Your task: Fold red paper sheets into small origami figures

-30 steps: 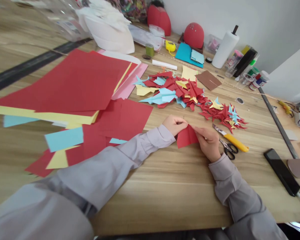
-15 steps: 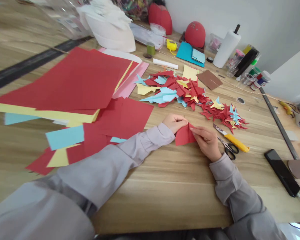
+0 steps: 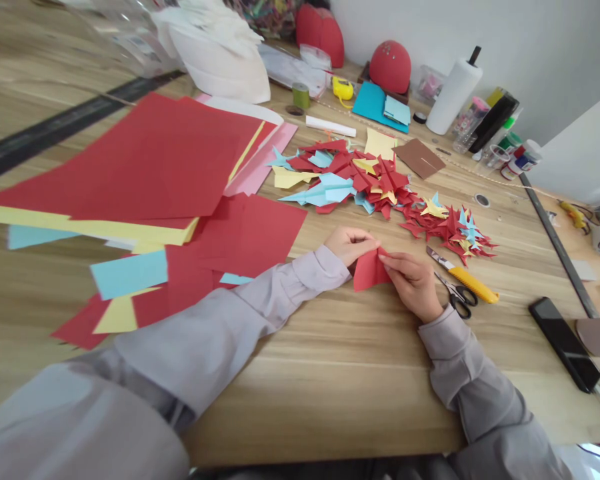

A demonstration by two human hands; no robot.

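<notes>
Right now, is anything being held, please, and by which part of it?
A small red paper: the left grip holds its top edge, the right grip its upper right part.

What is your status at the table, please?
Left hand and right hand pinching red paper. Paper creased. Scissors and knife beside right hand, clear of paper.

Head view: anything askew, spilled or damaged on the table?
No spill or damage stands out. Askew: the blue rectangle and yellow piece lie at odd angles among loose red sheets, out of line with the large red stack. The yellow-handled cutter lies close by the right hand; too small to tell if its blade is out.
</notes>
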